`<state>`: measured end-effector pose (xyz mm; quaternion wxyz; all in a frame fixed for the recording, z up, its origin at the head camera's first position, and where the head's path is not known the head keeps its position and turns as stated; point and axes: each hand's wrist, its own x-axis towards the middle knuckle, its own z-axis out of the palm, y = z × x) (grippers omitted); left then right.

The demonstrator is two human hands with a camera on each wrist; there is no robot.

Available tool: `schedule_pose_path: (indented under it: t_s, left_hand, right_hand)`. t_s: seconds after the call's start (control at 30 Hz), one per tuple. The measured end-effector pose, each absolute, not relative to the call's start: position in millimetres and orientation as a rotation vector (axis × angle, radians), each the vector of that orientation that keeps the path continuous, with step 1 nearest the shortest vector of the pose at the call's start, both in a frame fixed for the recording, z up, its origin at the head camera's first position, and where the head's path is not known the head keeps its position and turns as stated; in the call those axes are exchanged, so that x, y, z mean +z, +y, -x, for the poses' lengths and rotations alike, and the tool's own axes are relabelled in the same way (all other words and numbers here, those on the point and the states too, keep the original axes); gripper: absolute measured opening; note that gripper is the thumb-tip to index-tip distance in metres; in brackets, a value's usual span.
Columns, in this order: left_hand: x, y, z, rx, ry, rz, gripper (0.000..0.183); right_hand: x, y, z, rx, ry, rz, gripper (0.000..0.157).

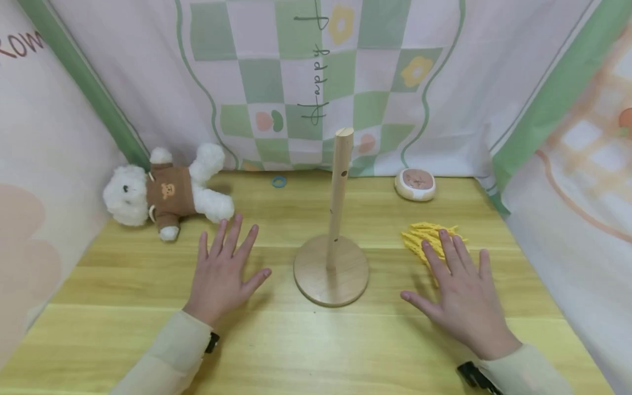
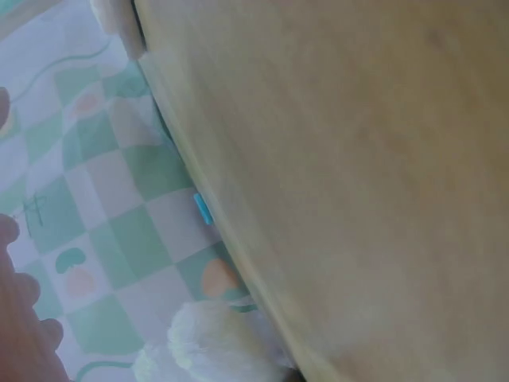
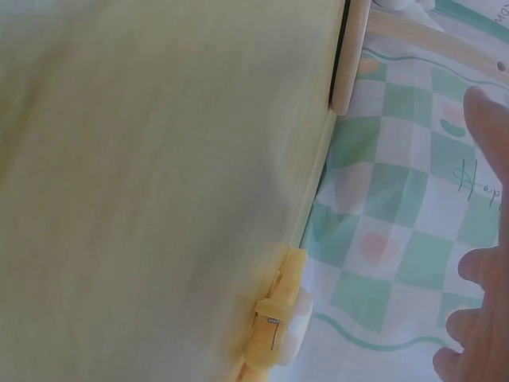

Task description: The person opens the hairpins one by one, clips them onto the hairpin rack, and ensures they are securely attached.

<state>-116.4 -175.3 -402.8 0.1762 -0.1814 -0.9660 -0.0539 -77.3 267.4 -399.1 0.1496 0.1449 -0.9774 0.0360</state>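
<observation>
Left hand and right hand spread straight-fingered, and only the right wrist view shows a small dark mark on the yellow stranded bundle.

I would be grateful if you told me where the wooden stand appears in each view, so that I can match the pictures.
Head: the stand is upright near the centre.
Left wrist: its base is at the top left, cut off by the picture's upper edge.
Right wrist: the base is at the top, right of centre, with the pole running to the right edge.
Shared landmark: the checkered curtain.
</observation>
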Motion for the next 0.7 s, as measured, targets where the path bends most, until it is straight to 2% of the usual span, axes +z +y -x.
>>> schedule_pose_path:
  t_s: [0.7]
  left_hand:
    - [-407, -180, 118, -0.189, -2.745, 0.501, 0.087]
  right_hand:
    - [-404, 279, 82, 0.270, -2.694, -0.421, 0.107]
